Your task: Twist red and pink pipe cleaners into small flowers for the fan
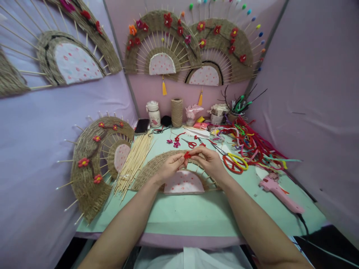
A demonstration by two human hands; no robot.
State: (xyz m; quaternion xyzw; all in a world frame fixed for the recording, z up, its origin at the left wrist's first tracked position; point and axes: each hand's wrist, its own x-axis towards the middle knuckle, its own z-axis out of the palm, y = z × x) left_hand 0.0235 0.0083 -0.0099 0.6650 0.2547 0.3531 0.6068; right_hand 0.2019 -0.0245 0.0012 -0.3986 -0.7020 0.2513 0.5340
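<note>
Nearest to us, at the bottom of the frame, a white garment (187, 257) shows, and both bare forearms reach up over the pale green tabletop (190, 213). Right at the centre, here is the action: a small red fuzzy piece (187, 155), flower-like, up between two hands! The left hand (171, 165) has thumb and forefinger pinched on it from one side; the right hand (206, 158) meets it from the other, thumb and forefinger together on its edge. Below them lies a half-round twine fan (148, 168) with a red-spotted white centre panel (183, 183).

Out at lower right, a pink glue gun (282, 196) lies with its cord trailing. Left of centre, it's a spread of thin wooden sticks (134, 160), and beside them a flowered twine fan (80, 183) stands on its side. Just beyond the hands, large scissors (228, 154) with yellow and red handles, small red-handled scissors (192, 144), and a tangle of coloured pipe cleaners (252, 142) at right.

Farther back, a dark phone (142, 126), a white bottle (153, 114) and a cone of twine (177, 113). And up top, two overlapping flowered fans (133, 52) hang on the pink wall.
</note>
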